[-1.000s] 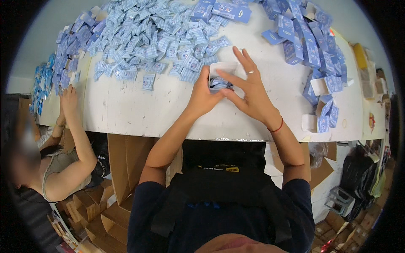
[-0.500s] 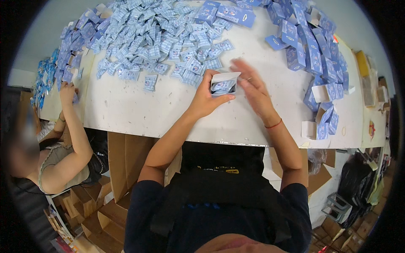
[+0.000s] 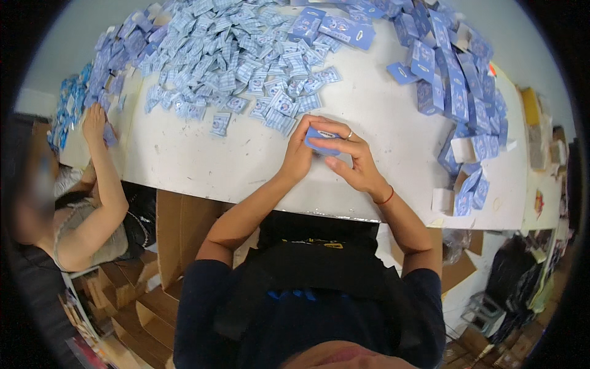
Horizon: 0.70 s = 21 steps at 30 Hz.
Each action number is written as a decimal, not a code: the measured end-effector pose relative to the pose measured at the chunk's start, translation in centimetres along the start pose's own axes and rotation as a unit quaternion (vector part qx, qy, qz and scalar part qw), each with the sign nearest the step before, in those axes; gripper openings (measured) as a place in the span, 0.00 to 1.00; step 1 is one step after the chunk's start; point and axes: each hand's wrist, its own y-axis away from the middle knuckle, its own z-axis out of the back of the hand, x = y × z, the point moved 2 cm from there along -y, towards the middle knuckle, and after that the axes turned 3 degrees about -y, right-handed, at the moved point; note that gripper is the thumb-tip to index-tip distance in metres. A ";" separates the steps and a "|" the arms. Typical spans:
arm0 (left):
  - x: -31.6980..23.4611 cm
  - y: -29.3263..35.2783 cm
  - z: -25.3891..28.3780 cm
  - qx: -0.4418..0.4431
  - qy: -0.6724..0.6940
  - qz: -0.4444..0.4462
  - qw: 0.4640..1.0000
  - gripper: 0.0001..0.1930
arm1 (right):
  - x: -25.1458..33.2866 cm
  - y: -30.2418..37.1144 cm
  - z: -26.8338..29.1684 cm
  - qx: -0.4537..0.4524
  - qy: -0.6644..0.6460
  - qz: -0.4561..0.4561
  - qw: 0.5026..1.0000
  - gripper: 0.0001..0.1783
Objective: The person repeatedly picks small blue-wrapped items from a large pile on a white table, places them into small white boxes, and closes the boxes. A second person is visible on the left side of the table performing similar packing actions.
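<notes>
A small blue carton (image 3: 321, 141) is held upright over the white table, its blue top flap folded down over the opening. My left hand (image 3: 298, 152) is closed around the carton's left side. Across the top of it lie the fingers of my right hand (image 3: 359, 163), thumb at the near edge, pressing on the flap. Whatever is inside the carton is hidden now. Just beyond my hands spreads a heap of light blue sachets (image 3: 221, 55), and one loose sachet (image 3: 219, 123) lies in front of the heap.
Blue cartons (image 3: 452, 74) are piled along the right of the table (image 3: 393, 184), some with open flaps (image 3: 462, 149). Two more cartons (image 3: 346, 31) lie at the far middle. At the left, a co-worker's hand (image 3: 94, 125) is beside other cartons. Cardboard boxes (image 3: 178, 240) stand below the table edge.
The carton stood open with sachets showing inside; its flap is now down. My right hand has moved from beside the carton onto its top. The left hand keeps its hold.
</notes>
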 end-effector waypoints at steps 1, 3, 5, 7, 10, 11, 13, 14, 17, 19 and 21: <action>0.5 0.4 0.0 -0.009 -0.001 0.007 1.000 0.10 | 0.2 0.1 0.0 0.005 -0.001 -0.013 1.000 0.19; 1.0 0.4 0.2 0.009 -0.022 0.005 1.000 0.13 | 0.4 0.0 0.1 0.005 0.016 -0.013 1.000 0.19; 1.5 0.7 0.7 0.029 -0.003 -0.006 1.000 0.17 | 0.3 0.0 -0.2 -0.008 0.047 0.011 0.999 0.19; 1.5 1.1 1.1 0.055 0.054 -0.033 0.996 0.21 | 0.2 0.3 -0.3 -0.038 0.040 -0.014 0.998 0.19; 0.9 2.0 1.2 0.075 0.057 0.007 0.995 0.27 | 0.1 0.5 -0.4 -0.031 0.091 0.013 0.995 0.19; 0.4 2.3 1.4 0.046 -0.001 -0.044 0.998 0.22 | 0.1 0.6 -0.4 -0.020 0.119 0.032 0.992 0.19; -0.8 2.7 2.0 -0.009 -0.120 -0.143 0.982 0.16 | 0.1 0.7 0.0 -0.012 0.198 0.063 0.978 0.19; -1.2 2.7 2.2 0.001 -0.166 -0.176 0.970 0.15 | 0.2 0.7 0.1 -0.009 0.237 0.079 0.968 0.19; -2.1 2.3 3.1 0.035 -0.258 -0.237 0.936 0.15 | 0.9 0.2 0.0 0.007 0.197 0.059 0.979 0.20; -2.5 1.6 3.7 0.057 -0.267 -0.231 0.934 0.17 | 0.3 1.0 0.1 -0.024 0.157 0.047 0.986 0.19; -2.2 1.5 4.0 0.065 -0.255 -0.232 0.936 0.15 | 0.1 1.3 0.5 -0.047 0.139 0.054 0.988 0.17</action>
